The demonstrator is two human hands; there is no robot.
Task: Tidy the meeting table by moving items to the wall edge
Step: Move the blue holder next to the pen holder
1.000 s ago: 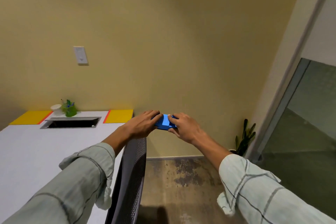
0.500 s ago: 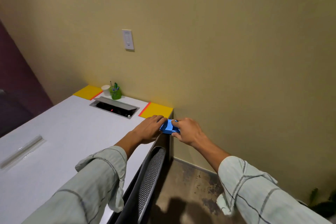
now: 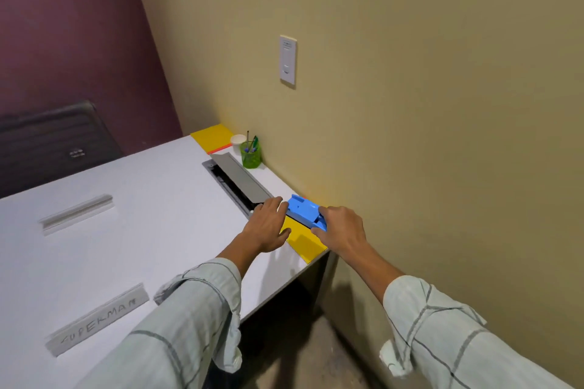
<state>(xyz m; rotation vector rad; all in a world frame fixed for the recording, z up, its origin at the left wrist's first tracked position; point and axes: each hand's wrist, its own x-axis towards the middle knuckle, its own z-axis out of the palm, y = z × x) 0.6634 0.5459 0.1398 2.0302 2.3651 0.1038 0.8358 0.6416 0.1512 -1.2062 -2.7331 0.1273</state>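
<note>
- Head view: a person in pale checked sleeves is standing at the corner of a white table (image 3: 132, 199) where it is meeting the tan wall (image 3: 442, 136).
- A blue block (image 3: 302, 209) is sitting at the table's wall edge, near the front corner, lying over the far part of a yellow sheet (image 3: 305, 241) that is covering that corner.
- The left hand (image 3: 267, 224) is lying palm down on the table just beside the block, its fingers straight and close together, the fingertips (image 3: 274, 201) reaching to the block's left end; whether they are touching it I cannot tell.
- The right hand (image 3: 339, 229) is curling over the block's near end, thumb and fingers gripping it from above.
- A grey hatch (image 3: 240, 181) with its lid raised is running along the table beside the wall edge, just beyond the left hand.
- Further along the wall edge a green pen cup (image 3: 251, 155) is holding a few pens, with a small white cup (image 3: 238, 139) just beside it and a second yellow sheet (image 3: 211, 137) filling the far corner.
- Two grey name strips are lying out on the table, well apart from the wall: one lettered strip (image 3: 98, 319) near the front edge, one plain strip (image 3: 77, 213) further in.
- A white wall switch (image 3: 287, 60) is sitting on the tan wall above the table.
- A dark chair back (image 3: 53, 139) is showing beyond the table's far side, against the purple wall.
</note>
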